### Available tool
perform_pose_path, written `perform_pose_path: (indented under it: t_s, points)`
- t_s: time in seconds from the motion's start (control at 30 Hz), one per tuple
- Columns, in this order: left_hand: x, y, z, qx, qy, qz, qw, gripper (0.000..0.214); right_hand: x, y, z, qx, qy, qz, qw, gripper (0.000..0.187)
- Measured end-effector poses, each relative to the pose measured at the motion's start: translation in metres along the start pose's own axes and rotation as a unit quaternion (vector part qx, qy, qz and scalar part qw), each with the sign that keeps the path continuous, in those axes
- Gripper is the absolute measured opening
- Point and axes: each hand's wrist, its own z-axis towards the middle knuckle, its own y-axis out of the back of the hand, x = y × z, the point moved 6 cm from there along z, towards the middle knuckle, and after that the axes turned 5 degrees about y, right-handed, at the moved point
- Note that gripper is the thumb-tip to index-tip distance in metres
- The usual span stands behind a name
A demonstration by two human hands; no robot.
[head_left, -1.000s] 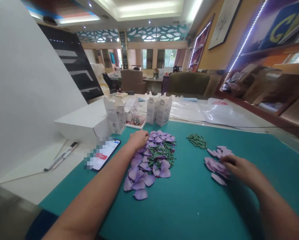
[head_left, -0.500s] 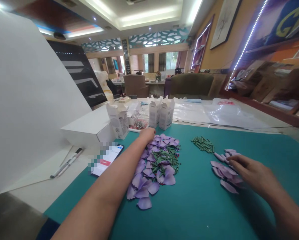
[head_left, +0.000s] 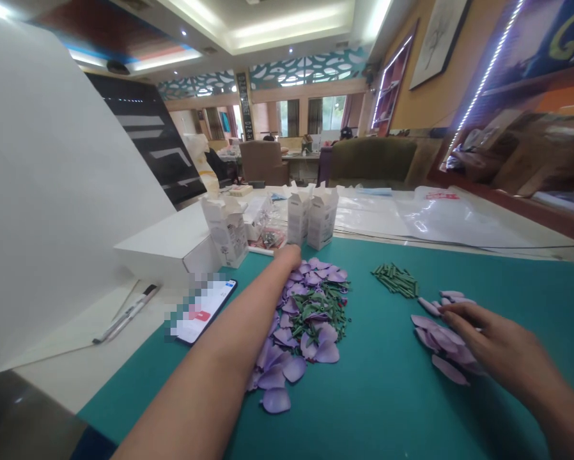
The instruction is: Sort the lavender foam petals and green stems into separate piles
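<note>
A heap of purple fabric petals mixed with green stem pieces lies on the teal mat. My left hand reaches over the far edge of that heap, fingers curled and mostly hidden behind the wrist. To the right lies a smaller group of purple petals. My right hand rests on it, fingers stretched flat over the petals. A small bundle of green stems sits between the two petal groups, further back.
Small white cartons and a tray of small parts stand behind the heap. A white box, a phone and a marker pen lie at the left. Clear plastic sheeting covers the table beyond the mat.
My left hand has reached a little further back past the heap's far edge. My right hand stays on the right petals. The camera has shifted slightly.
</note>
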Motion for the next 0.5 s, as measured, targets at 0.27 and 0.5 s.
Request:
perform_pose_path:
  t_s: [0.27, 0.5]
  points:
    - [0.016, 0.022, -0.036, -0.1, 0.02, -0.049, 0.994, 0.033, -0.006, -0.007, -0.002, -0.009, -0.058, 0.014, 0.998, 0.054]
    - [-0.032, 0.041, -0.1, -0.081, -0.129, -0.106, 0.983, 0.025, 0.02, -0.018, -0.001, 0.032, 0.006, 0.071, 0.997, 0.048]
